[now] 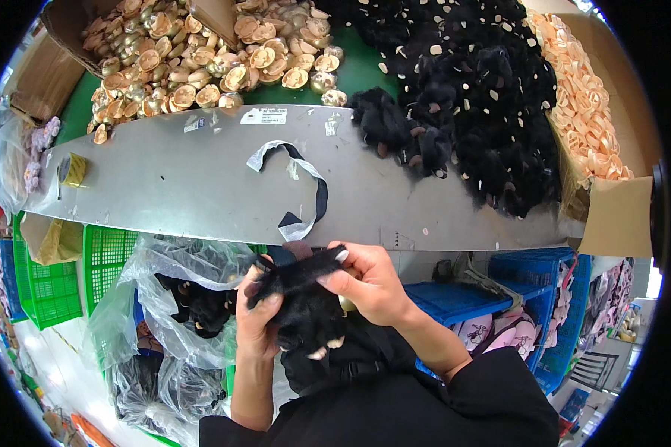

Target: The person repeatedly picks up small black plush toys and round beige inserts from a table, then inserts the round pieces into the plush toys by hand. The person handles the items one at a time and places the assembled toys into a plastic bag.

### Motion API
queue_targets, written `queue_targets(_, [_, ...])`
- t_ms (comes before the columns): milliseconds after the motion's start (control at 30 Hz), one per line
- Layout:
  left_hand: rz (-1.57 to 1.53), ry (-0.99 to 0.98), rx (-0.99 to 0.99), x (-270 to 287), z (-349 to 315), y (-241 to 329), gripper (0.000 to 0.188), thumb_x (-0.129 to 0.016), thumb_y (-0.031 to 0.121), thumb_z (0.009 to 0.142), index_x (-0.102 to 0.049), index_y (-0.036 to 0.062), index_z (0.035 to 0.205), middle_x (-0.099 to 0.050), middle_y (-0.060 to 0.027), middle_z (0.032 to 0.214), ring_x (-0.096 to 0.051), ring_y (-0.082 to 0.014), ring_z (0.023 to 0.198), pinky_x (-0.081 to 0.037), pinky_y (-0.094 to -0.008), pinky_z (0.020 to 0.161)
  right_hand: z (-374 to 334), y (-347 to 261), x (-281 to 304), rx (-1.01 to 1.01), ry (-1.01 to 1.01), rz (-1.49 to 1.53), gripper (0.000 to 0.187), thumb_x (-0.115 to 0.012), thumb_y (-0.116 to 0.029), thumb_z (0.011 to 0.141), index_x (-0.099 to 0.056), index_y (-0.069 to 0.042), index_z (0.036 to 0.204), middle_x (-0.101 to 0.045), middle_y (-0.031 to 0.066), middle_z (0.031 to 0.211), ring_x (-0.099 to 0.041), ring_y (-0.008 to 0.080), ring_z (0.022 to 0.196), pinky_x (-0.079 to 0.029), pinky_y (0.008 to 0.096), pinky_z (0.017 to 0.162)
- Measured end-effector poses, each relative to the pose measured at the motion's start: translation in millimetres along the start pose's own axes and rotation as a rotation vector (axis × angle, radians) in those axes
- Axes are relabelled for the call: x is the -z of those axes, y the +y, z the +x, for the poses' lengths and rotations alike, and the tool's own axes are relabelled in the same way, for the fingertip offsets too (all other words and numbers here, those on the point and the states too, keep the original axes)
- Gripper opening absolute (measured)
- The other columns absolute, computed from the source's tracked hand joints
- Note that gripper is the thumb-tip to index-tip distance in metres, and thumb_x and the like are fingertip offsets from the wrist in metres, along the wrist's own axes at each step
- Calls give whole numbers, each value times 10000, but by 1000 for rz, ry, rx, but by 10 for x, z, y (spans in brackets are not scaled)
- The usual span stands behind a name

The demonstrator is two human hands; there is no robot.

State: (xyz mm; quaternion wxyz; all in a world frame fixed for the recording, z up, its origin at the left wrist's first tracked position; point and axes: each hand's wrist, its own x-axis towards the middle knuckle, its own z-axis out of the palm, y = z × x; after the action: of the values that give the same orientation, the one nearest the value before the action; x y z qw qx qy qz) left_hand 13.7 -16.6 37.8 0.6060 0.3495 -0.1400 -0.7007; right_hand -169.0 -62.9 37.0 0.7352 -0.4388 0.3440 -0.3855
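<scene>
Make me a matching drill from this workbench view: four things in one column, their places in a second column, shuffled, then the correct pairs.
Things
1. black plush piece
2. gold-coloured shells
3. roll of yellow tape
4. peach plastic rings

Places
A. cardboard box at the right edge
B. left end of the grey table
C. between the left hand and right hand
D. heaped at the top left, behind the table

Pairs: 1-C, 2-D, 3-B, 4-A
</scene>
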Motion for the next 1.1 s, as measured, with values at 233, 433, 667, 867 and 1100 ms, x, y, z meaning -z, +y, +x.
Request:
queue_targets(233, [-38,52,228,289,-137,-120,663,-776,212,850,-487,-41,1390,-621,-173,1313,-641,-276,1186,-506,-389,1040,56,-59,-114,-72,18,50,176,-640,-124,1000,-678,1,1118,-547,-89,769,-400,-16,630,-320,185,533])
queue_targets(433, [-36,116,8,228,-241,-172,599,-798,229,840,-576,-69,1310,-690,-157,1201,-692,-266,1087,-549,-404,986,-7,150,-109,-103,7,96,220,-638,-138,1007,-659,14,1164,-516,-96,778,-371,-22,634,-304,196,533])
queue_targets(667, [44,238,-36,225,-135,-114,500,-725,328,954,-599,-58,1247,-701,-140,1147,-695,-231,1065,-559,-360,946,-33,79,-283,-48,103,22,177,-656,-174,1001,-622,-1,1003,-496,-76,725,-381,-6,628,-320,210,534])
queue_targets(867, [226,97,-67,23,-150,-100,617,-845,110,822,-534,-21,1338,-659,-89,1222,-655,-170,1077,-525,-320,954,-31,209,-292,68,138,-204,240,-644,-187,998,-553,0,879,-508,16,632,-415,55,554,-358,259,512])
queue_targets(1100, [124,408,-96,-72,-66,-94,324,-696,77,936,-621,-10,1239,-690,-83,1101,-692,-182,944,-576,-335,842,-21,53,-148,-144,214,332,340,-615,-248,982,-423,-110,1227,-505,69,1018,-489,82,547,-329,205,370])
